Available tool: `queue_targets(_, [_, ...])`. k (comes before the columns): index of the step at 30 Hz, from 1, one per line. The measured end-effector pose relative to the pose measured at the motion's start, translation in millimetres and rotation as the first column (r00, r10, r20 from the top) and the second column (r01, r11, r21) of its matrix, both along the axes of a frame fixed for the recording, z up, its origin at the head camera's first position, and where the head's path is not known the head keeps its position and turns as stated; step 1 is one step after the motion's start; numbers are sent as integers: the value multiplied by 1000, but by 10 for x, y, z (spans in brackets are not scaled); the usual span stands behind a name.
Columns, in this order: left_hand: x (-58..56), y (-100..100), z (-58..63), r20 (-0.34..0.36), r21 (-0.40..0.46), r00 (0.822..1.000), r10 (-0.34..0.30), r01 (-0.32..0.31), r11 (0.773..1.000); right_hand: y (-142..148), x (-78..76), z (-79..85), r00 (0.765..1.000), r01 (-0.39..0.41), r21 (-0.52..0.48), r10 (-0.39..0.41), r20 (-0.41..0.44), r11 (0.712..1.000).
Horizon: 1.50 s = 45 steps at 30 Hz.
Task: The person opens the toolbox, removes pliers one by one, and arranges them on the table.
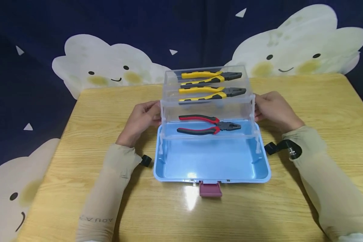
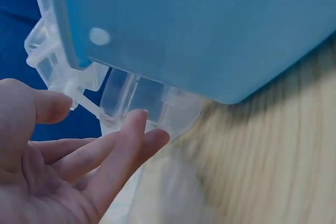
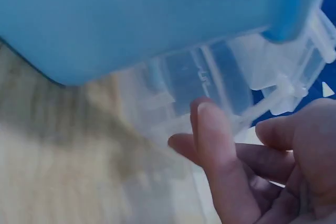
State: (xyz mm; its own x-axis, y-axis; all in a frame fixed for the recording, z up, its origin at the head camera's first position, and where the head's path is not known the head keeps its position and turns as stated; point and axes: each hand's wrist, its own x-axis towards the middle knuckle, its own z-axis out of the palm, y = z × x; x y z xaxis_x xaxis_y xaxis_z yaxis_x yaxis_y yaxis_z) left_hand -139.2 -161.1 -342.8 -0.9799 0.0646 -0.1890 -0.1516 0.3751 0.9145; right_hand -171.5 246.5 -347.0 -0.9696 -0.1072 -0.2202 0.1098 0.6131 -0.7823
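A light blue toolbox (image 1: 208,163) stands open on the table, its clear trays fanned up and back. In the upper tray (image 1: 171,85) lie two combination pliers (image 1: 234,91) with yellow-black handles. Combination pliers with red-black handles (image 1: 228,126) lie in the lower tray (image 1: 173,112). My left hand (image 1: 142,119) is at the back left corner, its loosely extended fingers at the edge of the clear lid (image 2: 181,111), thumb apart by the tray arm. My right hand (image 1: 273,109) mirrors it at the back right, fingertips close to the lid. The box side hides part of the lid.
A plum-coloured latch (image 1: 210,190) hangs at the toolbox front. The wooden table (image 1: 90,131) extends around the box. Behind it hangs a dark blue cloth (image 1: 133,20) with smiling clouds. A black wrist camera (image 1: 271,148) sits near the box's right side.
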Motion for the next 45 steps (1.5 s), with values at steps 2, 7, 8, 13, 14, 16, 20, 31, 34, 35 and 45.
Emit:
queue_targets(2, [4, -13, 10, 10, 0, 1000, -20, 20, 1000, 8, -4, 30, 1000, 7, -17, -6, 26, 1000])
queue_targets(7, [22, -46, 26, 44, -17, 998, -49, 50, 999, 14, -5, 134, 999, 43, -62, -41, 30, 997])
queue_targets(8, [27, -54, 25, 46, -19, 998, -53, 54, 998, 11, -2, 155, 998, 54, -74, -53, 21, 996])
queue_targets(13, [77, -92, 13, 34, -27, 996, -77, 78, 997, -16, 53, 254, 989, 130, -144, -139, -51, 981])
queue_targets(14, [91, -100, 12, 31, -22, 996, -83, 84, 996, -22, 70, 273, 985, 141, -165, -155, -71, 976])
queue_targets(16, [127, -118, 22, 28, -8, 995, -99, 99, 995, -33, 108, 315, 977, 152, -199, -178, -119, 968])
queue_targets(20, [204, -146, 69, 8, 21, 992, -129, 129, 991, -63, 185, 397, 956, 151, -250, -206, -211, 956])
queue_targets(31, [366, -138, 111, -61, 18, 965, -256, 257, 966, -225, 474, 633, 884, 128, -143, -178, -432, 981])
queue_targets(34, [361, -124, 121, -53, 31, 959, -278, 280, 960, -258, 558, 685, 858, 106, -133, -158, -489, 985])
queue_targets(35, [360, -121, 125, -49, 36, 959, -281, 283, 959, -274, 582, 698, 850, 97, -130, -150, -505, 987])
queue_targets(45, [314, -195, 134, -63, 103, 934, -353, 358, 928, -432, 766, 777, 812, 56, -44, -72, -579, 997])
